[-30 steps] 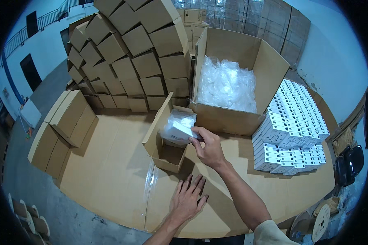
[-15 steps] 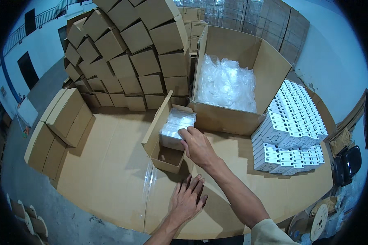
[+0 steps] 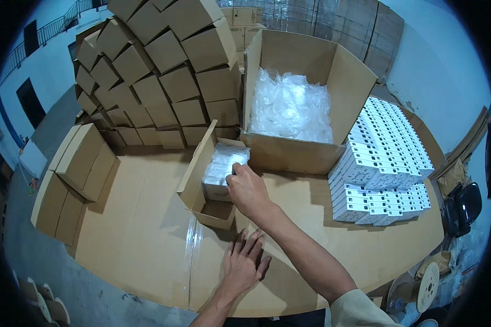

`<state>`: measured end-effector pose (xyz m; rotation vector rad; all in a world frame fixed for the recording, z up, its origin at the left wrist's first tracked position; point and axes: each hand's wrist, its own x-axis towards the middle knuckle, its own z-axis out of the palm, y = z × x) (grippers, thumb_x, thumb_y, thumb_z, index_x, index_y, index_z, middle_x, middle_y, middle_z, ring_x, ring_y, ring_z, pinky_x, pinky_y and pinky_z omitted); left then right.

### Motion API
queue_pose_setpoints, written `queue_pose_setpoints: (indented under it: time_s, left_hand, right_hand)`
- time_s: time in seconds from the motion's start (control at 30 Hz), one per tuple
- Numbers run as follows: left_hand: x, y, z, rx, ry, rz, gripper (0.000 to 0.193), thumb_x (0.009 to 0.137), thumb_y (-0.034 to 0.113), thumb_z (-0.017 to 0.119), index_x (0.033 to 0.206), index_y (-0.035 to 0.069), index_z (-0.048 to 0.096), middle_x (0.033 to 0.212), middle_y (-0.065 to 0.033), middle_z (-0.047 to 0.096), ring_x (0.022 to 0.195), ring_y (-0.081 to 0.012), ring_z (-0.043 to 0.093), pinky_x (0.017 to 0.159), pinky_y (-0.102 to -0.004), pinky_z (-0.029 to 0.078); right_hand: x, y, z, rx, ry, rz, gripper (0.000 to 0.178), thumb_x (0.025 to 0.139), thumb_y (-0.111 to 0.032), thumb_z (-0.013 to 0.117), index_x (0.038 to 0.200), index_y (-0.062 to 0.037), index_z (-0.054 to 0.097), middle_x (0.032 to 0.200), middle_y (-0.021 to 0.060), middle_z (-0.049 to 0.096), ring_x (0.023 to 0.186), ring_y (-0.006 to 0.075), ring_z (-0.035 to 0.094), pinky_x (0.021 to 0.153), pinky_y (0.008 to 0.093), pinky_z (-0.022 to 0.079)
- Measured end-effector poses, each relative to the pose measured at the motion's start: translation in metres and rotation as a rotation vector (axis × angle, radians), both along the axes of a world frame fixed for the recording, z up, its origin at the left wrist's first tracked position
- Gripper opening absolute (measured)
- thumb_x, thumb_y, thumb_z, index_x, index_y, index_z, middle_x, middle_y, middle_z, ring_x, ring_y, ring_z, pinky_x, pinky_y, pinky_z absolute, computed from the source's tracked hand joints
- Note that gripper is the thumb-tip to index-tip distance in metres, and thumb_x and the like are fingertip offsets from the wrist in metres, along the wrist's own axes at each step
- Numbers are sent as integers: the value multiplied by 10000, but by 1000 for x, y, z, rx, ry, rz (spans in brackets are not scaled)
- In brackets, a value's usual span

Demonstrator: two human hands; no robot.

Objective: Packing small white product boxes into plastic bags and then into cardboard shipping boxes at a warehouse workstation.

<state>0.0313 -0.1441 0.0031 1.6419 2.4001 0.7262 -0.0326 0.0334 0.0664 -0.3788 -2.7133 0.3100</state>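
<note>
A small brown carton [image 3: 215,222] stands on the cardboard-covered table with its flap raised on the left side. Clear plastic-wrapped packs [image 3: 219,163] fill its far part, while its near end shows bare cardboard inside. Over the packs' right edge is my right hand [image 3: 250,191], its fingers curled in and closed. The fingertips are turned away, so what they hold, if anything, is hidden. My left hand [image 3: 244,264] lies on the table just in front of the carton, fingers stretched out and slightly spread, holding nothing.
Behind the carton stands a large open box [image 3: 294,152] of clear plastic bags [image 3: 292,109]. Small white boxes [image 3: 379,174] are stacked at the right. Brown cartons [image 3: 169,92] pile up at the back left, with several more [image 3: 73,174] along the left edge.
The view has shifted slightly, moving the scene a little left. My right hand's fingers have curled in more at the packs' edge. My left hand keeps its place on the table.
</note>
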Motion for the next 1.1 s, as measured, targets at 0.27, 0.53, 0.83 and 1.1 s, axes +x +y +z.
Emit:
queue_pose_setpoints:
  time_s: [0.27,0.53,0.83,1.1]
  left_hand:
    - [-10,18,-11,160,116,-32,578,944,352,632,1413,38,506,1441,-157,514,1355,-409,437,1099,-533,374]
    - [-15,77,-1,102,90,-82,553,952,296,624,1416,18,508,1496,-181,458,1408,-419,362,1190,-509,261]
    - [-15,119,1,132,121,-120,547,946,287,641,1414,48,492,1501,-165,450,1422,-413,346,1187,-542,255]
    - [-9,122,5,49,90,-105,557,943,235,616,1440,30,474,1528,-173,426,1454,-410,305,1212,-531,204]
  right_hand:
    - [82,8,42,-235,18,75,725,922,-187,692,1543,-142,321,1512,208,353,1342,416,431,1106,480,422]
    - [203,62,59,-224,161,-63,661,892,-167,720,1470,-65,416,1453,218,427,1320,421,441,1101,470,413]
    - [323,136,77,-43,270,-443,589,867,-70,708,1405,-61,468,1316,213,531,1248,403,512,1046,450,451]
    - [402,209,52,102,333,-700,584,836,-2,670,1382,-31,466,1280,210,526,1171,400,534,1005,466,465]
